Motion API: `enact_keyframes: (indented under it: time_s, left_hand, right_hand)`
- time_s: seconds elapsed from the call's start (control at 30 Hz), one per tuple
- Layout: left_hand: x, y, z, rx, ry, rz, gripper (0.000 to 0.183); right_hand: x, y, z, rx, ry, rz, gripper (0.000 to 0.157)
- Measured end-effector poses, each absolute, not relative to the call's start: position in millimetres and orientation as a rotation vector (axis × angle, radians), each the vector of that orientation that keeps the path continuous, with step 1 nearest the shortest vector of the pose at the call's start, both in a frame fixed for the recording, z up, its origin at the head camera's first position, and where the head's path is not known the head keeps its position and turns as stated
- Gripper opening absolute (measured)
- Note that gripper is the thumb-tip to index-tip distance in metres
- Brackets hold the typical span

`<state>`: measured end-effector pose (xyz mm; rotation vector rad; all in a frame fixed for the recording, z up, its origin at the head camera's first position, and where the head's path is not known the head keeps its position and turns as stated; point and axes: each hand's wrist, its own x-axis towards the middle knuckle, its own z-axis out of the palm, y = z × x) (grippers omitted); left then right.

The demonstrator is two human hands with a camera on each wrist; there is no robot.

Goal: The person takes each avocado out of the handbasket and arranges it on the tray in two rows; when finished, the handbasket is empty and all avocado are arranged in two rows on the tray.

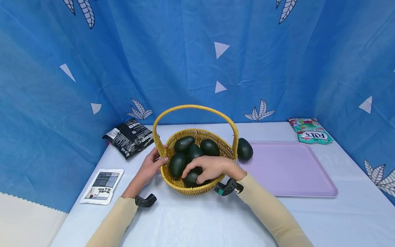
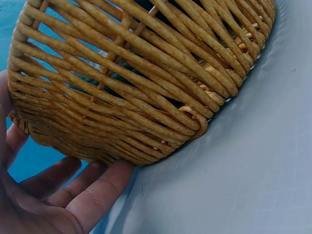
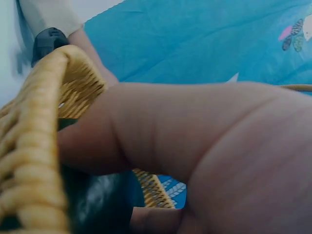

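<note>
A yellow wicker basket [image 1: 192, 192] with a tall arched handle [image 1: 193, 106] stands mid-table, holding several dark green avocados [image 1: 178, 165]. My left hand [image 1: 150, 168] holds the basket's left side, its thumb over the rim. In the left wrist view, that hand's fingers [image 2: 100, 195] lie against the outer woven wall. Inside the basket, my right hand [image 1: 213, 166] grips an avocado [image 1: 189, 179] near the front, with thumb and fingers curled about it. The right wrist view shows that avocado [image 3: 97, 197] partly covered by the thumb.
Right of the basket lies a shallow lilac tray [image 1: 287, 171], with another avocado [image 1: 245, 150] at its back left corner. A green snack bag [image 1: 310, 131] lies at the back right. On the left are a black packet [image 1: 129, 137] and a white pouch [image 1: 102, 186]. Blue curtains [image 1: 197, 68] hang behind.
</note>
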<state>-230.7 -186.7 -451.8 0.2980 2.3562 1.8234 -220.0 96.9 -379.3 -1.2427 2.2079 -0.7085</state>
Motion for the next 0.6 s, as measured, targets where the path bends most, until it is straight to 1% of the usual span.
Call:
enact_keyframes:
  time_s: [0.4,0.6]
  left_hand:
    - [-229.8,-188.3,-452.4,0.314,2.343,1.836,0.058]
    - [-230.0,-188.7,-451.4,0.313,2.351,1.814,0.06]
  right_hand:
    - [-212.2,131.1,-354.5,-1.094,2.238,-0.984,0.046]
    - [-204.9,158.9,-341.5,-1.1,2.227,-1.093,0.046]
